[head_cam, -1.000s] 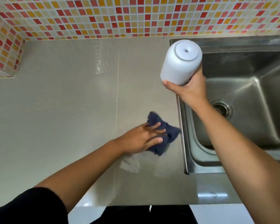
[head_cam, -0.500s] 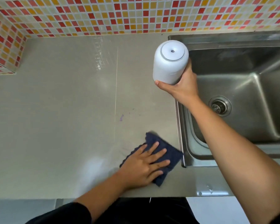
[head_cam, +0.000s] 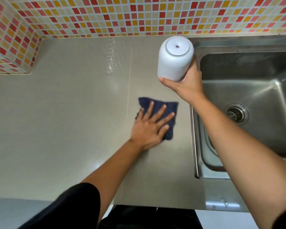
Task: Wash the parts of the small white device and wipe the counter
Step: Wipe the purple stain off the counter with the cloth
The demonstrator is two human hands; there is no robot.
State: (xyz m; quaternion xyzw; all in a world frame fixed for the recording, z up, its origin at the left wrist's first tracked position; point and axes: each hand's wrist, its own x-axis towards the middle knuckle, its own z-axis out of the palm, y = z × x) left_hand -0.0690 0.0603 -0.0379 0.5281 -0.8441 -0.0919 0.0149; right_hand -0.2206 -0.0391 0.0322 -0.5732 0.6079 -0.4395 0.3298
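My right hand point(head_cam: 186, 85) grips the small white device point(head_cam: 175, 58) by its lower body and holds it up above the counter, just left of the sink's corner. The device is a rounded white cylinder with a small hole in its round top. My left hand point(head_cam: 151, 128) lies flat, fingers spread, pressing a dark blue cloth point(head_cam: 160, 108) onto the grey counter point(head_cam: 64, 116). Part of the cloth is hidden under my palm.
A steel sink point(head_cam: 254, 90) with a drain point(head_cam: 236, 114) takes up the right side. A mosaic tile wall point(head_cam: 122, 15) in red, orange and cream runs along the back and the left corner. The counter's front edge is near my body.
My left hand has slid the cloth from the counter's front edge back up toward the device. The device in my right hand has stayed at about the same spot.
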